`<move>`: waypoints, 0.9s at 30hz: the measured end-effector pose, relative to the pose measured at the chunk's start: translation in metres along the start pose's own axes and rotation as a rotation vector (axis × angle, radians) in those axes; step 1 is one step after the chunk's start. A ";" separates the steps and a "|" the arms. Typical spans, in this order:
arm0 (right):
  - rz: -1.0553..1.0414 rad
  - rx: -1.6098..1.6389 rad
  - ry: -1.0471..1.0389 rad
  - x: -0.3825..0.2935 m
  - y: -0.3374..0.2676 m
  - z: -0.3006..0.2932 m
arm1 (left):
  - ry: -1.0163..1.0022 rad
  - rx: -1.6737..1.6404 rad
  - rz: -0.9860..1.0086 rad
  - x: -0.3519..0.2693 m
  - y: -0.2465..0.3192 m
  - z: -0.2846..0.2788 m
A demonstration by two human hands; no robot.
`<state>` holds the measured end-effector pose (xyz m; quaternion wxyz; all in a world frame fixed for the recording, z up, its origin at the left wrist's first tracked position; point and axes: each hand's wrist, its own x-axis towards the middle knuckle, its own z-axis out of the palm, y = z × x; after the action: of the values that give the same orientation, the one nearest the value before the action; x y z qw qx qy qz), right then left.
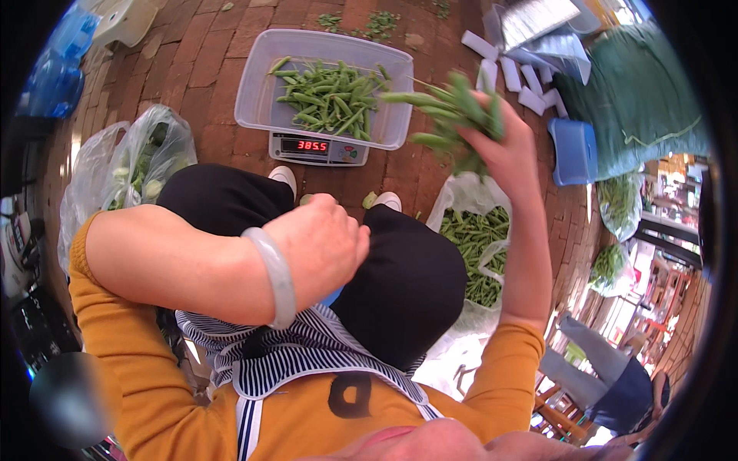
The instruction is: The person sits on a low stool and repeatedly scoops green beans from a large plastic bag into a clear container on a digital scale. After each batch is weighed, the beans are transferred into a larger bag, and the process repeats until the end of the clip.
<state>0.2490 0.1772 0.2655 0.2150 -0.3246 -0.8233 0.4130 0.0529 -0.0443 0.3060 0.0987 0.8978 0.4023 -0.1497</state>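
Observation:
My right hand (507, 147) is raised to the right of the scale, closed around a bunch of green pea pods (444, 112) that is slightly blurred. My left hand (314, 245), with a pale bangle (275, 276) at the wrist, hovers over my lap with its fingers curled in; nothing shows sticking out of it. Before me on the brick floor, a clear plastic tub (251, 92) sits on a digital scale (279, 152) with lit red digits. Loose pea pods (334, 101) lie in the tub. An opened plastic bag full of pea pods (478, 248) stands by my right knee.
At left are plastic bags of vegetables (147, 161), blue water bottles (55, 86) and a pale stool (124, 23). White rolls (510, 75), a blue plastic stool (572, 151) and a large green sack (640, 104) are at right. Another person (617, 386) is at lower right.

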 end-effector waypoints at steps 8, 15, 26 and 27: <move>-0.232 -0.311 -0.269 0.105 0.078 0.115 | -0.092 0.072 0.069 -0.003 -0.010 -0.011; -0.091 -0.038 0.348 -0.040 0.082 0.049 | -0.036 -0.011 0.011 -0.018 -0.010 0.003; 1.061 -0.990 -0.155 -0.486 0.353 0.091 | 0.004 -0.205 -0.138 -0.005 -0.063 0.005; 1.113 -0.834 -0.131 -0.483 0.353 0.107 | 0.036 -0.175 -0.203 0.001 -0.066 0.006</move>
<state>0.6448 -0.0670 -0.1260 -0.2213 -0.7280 -0.6357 0.1300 0.0025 -0.0021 0.2959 0.1537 0.8429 0.5044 -0.1071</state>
